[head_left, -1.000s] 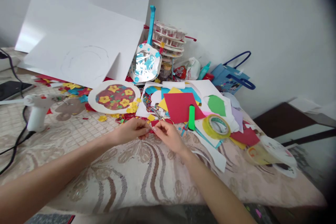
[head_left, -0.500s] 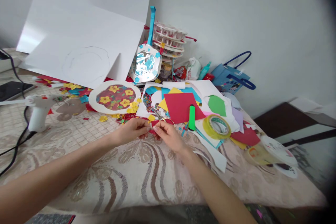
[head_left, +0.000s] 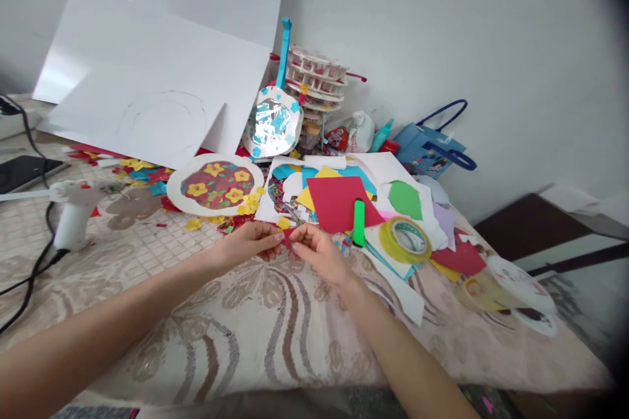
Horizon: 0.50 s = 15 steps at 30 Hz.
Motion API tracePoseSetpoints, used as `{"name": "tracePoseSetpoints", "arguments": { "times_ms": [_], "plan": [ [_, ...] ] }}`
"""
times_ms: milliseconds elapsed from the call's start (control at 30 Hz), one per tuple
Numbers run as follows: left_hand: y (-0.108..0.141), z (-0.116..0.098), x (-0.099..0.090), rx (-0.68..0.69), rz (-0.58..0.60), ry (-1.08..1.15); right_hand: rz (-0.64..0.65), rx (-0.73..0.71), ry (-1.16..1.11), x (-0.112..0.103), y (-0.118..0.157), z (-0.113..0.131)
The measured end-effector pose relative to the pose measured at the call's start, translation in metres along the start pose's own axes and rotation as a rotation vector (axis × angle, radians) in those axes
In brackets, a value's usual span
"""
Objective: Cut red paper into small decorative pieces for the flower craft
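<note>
Between both hands, just above the table's near half, is a small piece of red paper (head_left: 287, 237). My left hand (head_left: 256, 240) pinches its left side, fingers closed. My right hand (head_left: 314, 247) has thumb and fingertips closed on its right side. The fingers cover much of the piece, so its full shape is hidden. Just behind the hands lie a pair of scissors (head_left: 295, 213), partly covered, and a small yellow paper piece (head_left: 284, 222). A large red paper sheet (head_left: 339, 203) rests beyond my right hand, with a green box cutter (head_left: 360, 222) on it.
At left stands a white glue gun (head_left: 71, 216) with a black cord. An oval flower-decorated board (head_left: 171, 190) lies behind my left hand. Yellow tape (head_left: 393, 245), a clear container (head_left: 486, 288) and a blue bag (head_left: 417, 144) are at right. White boards (head_left: 157, 39) lean at the back.
The red paper piece now shows more upright between the fingertips, and my right fingers have shifted on it. The other things stay in place; the view has tilted slightly.
</note>
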<state>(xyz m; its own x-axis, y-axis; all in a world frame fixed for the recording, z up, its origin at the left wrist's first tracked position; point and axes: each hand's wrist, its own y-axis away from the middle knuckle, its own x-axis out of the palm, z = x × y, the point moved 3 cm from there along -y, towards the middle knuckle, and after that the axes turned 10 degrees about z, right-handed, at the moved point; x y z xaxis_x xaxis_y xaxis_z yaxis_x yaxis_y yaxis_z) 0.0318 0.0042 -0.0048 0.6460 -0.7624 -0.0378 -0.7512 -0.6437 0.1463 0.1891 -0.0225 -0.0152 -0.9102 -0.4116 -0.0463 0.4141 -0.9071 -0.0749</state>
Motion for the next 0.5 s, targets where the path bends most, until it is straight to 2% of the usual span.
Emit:
{"name": "tracePoseSetpoints", "arguments": {
  "times_ms": [200, 400, 500],
  "plan": [
    [-0.001, 0.004, 0.000, 0.003, -0.054, 0.083, -0.029, -0.009, 0.023, 0.000, 0.000, 0.002],
    [-0.003, 0.008, -0.002, -0.024, -0.038, 0.053, -0.032, -0.092, 0.293, 0.003, 0.002, 0.010],
    [-0.003, 0.009, -0.001, -0.028, -0.025, 0.022, -0.039, -0.117, 0.343, 0.003, 0.003, 0.011]
  ]
}}
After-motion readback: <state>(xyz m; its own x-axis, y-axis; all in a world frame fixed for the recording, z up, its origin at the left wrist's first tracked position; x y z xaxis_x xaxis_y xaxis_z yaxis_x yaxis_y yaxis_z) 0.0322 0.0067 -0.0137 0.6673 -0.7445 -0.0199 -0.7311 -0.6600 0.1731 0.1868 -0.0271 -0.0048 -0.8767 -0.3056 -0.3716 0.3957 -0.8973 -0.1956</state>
